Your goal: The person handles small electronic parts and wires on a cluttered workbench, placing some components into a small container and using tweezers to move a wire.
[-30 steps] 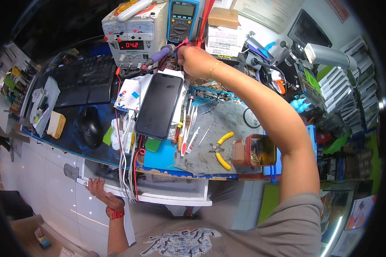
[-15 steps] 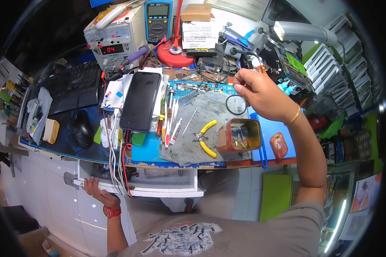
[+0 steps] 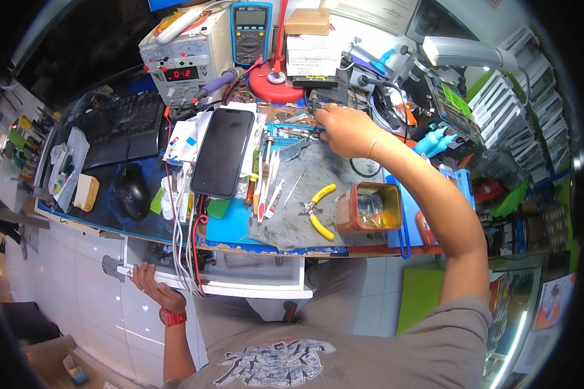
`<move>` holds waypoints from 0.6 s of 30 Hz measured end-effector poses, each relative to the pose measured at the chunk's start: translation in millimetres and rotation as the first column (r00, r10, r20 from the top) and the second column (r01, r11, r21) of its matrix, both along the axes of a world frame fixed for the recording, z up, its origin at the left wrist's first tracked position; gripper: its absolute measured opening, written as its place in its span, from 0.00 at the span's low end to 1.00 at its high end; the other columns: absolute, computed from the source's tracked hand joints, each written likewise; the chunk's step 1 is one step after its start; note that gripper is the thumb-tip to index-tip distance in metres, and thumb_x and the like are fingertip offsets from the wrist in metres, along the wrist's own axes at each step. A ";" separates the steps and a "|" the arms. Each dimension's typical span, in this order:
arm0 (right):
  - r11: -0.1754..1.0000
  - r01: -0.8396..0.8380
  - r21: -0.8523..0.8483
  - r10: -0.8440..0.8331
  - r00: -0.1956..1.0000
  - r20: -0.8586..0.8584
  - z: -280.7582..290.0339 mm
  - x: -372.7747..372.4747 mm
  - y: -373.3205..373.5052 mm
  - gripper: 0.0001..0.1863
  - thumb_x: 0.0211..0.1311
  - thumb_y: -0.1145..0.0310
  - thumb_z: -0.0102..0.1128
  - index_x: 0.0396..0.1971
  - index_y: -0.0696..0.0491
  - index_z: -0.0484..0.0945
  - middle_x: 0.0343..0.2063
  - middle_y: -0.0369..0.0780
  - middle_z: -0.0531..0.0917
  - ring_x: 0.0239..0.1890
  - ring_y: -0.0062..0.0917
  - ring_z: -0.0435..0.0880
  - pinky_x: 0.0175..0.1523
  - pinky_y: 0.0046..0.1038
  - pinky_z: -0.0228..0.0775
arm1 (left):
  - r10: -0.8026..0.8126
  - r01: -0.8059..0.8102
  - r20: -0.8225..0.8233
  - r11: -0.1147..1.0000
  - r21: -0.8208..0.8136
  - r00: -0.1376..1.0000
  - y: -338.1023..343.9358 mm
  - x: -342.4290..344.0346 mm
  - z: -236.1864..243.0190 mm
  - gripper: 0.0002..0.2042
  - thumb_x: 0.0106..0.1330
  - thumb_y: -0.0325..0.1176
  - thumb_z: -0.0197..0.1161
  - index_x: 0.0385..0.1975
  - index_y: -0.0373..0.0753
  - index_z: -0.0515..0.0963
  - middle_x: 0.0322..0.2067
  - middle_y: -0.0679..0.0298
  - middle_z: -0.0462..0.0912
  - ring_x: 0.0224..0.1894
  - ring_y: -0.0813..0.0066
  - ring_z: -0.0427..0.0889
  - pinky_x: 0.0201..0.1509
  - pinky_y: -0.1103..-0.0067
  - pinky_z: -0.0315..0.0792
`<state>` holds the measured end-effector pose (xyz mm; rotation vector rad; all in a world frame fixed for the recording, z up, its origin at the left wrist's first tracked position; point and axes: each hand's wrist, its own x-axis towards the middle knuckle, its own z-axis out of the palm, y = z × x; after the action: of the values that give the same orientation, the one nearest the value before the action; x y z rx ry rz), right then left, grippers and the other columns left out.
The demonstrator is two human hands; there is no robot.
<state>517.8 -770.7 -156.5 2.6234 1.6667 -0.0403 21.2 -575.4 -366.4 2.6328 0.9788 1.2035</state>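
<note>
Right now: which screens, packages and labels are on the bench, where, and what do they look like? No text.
Power supply: back left, grey box, red lit digit display.
Multimeter: back centre, blue case, grey screen.
Phone: centre-left, black screen dark, face up.
Cardboard box: back centre, small, brown, on a white labelled stack.
Orange box: front right, open, near the yellow pliers.
Right hand: at the mat's back edge.
Left hand: on the drawer front.

One phone [image 3: 223, 153]; one mouse [image 3: 133, 192]; one yellow-handled pliers [image 3: 317, 211]; one orange tin [image 3: 368, 208]
</note>
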 end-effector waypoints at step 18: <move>0.998 -0.031 0.056 0.041 0.984 -0.176 0.2 7.8 29.9 0.09 0.61 0.68 0.67 0.37 0.56 0.84 0.33 0.47 0.87 0.39 0.44 0.86 0.45 0.42 0.76 | 0.004 -0.005 0.041 1.000 0.023 0.999 3.2 -1.6 -10.6 0.24 0.80 0.41 0.32 0.57 0.31 0.72 0.59 0.47 0.74 0.71 0.43 0.63 0.77 0.45 0.44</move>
<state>525.7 -740.8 -156.3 2.6985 1.7915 -0.2389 19.6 -572.2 -377.0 2.6141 0.9703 1.2718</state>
